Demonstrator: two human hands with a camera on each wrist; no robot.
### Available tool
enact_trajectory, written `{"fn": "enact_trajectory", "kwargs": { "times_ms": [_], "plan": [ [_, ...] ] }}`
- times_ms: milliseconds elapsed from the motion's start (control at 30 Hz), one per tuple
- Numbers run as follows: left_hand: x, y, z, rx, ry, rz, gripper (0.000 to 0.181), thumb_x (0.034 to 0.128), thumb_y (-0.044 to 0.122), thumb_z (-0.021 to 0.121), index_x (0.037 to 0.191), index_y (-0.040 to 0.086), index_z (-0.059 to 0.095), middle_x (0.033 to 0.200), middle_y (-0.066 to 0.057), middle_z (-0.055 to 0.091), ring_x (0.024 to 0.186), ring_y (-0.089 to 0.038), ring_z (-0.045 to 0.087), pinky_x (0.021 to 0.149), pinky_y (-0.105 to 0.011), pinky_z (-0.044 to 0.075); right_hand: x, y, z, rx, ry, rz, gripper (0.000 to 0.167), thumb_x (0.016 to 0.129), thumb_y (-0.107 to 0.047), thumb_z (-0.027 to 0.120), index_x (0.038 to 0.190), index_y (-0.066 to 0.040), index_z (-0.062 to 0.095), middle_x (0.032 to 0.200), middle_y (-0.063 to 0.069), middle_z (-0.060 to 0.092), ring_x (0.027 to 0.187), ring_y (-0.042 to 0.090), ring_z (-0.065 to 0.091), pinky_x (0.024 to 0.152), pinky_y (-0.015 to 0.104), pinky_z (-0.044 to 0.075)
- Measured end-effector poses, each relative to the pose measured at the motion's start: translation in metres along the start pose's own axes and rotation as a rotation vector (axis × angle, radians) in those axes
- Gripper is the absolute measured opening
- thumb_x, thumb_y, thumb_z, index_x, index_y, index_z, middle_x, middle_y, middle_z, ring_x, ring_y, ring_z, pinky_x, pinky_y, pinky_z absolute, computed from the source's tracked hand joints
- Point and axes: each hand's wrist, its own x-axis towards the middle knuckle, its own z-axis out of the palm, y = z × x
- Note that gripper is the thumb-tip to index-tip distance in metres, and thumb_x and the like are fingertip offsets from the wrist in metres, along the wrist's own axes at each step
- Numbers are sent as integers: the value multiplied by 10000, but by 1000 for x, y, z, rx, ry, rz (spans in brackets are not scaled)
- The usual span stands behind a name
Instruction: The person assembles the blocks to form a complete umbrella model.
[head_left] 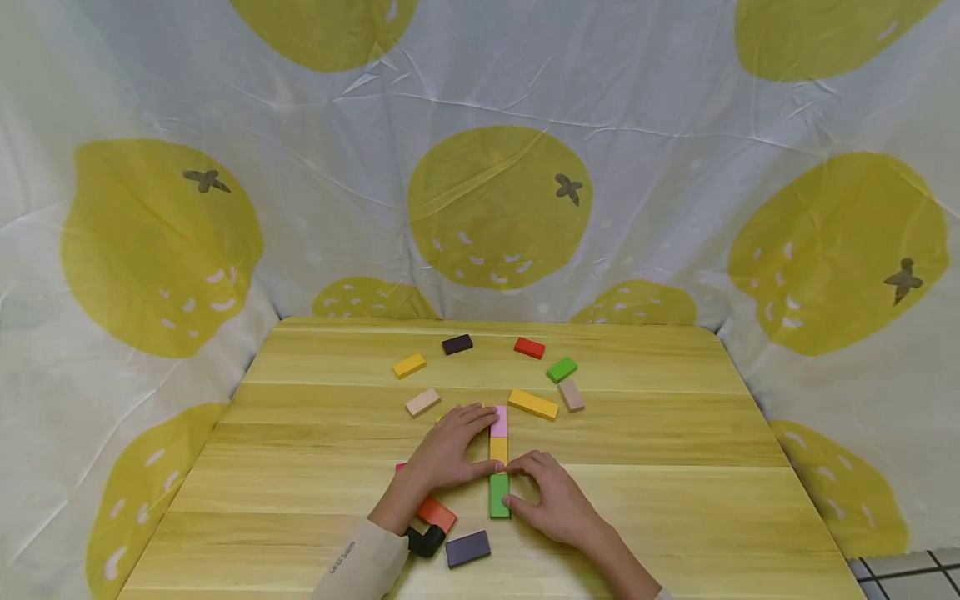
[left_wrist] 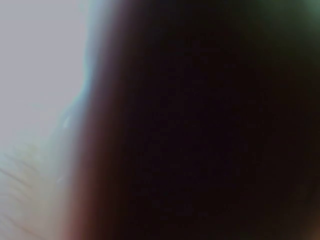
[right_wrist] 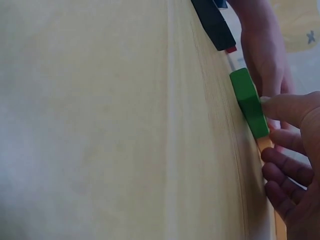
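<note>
Three blocks form a straight row on the wooden table: pink (head_left: pixel 498 422), yellow (head_left: pixel 498 450) and green (head_left: pixel 499 497), the green one nearest me. My left hand (head_left: pixel 448 448) reaches in from the left side. Its fingertips touch the pink block, and its thumb tip lies by the yellow block's near end. From the right, my right hand (head_left: pixel 557 502) touches the green block's side with its thumb. The right index fingertip is by the green block's far corner; the other fingers are bent. Darkness and blur hide the left hand's work in the left wrist view.
Around the row lie loose blocks: black (head_left: pixel 457 344), red (head_left: pixel 529 347), green (head_left: pixel 562 369), yellow (head_left: pixel 533 404), wooden (head_left: pixel 423 402) and several others. An orange block (head_left: pixel 437 514) and a dark block (head_left: pixel 467 549) lie near my left sleeve. A lemon-patterned cloth (head_left: pixel 495 208) hangs behind the table.
</note>
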Motion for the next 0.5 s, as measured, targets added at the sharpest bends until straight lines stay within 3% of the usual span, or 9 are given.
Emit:
{"fn": "enact_trajectory", "kwargs": {
  "times_ms": [133,367,500],
  "plan": [
    [-2,-1,-1,19,-16,29,964,838,797,615,1590,226,423,1640,23,415,1562,-235,308,1289,-465,229,1,0,0,8,-5,11,345,918,-410,776,1221,-283,672,1209,-159,624,1189,82,571,1040,421,522],
    [-6,-2,-4,89,-59,92,1308,615,953,651,1632,196,328,1694,30,308,1586,-244,248,1303,-464,180,2,0,0,1,-1,16,360,915,-420,774,1216,-248,677,1213,-150,629,1178,83,570,1036,409,521],
    [-6,-2,-2,109,-54,104,1340,602,972,633,1641,191,304,1705,28,279,1591,-256,231,1304,-472,168,2,1,0,-1,2,9,359,912,-409,778,1215,-247,675,1212,-147,632,1173,83,571,1032,404,522]
  ]
}}
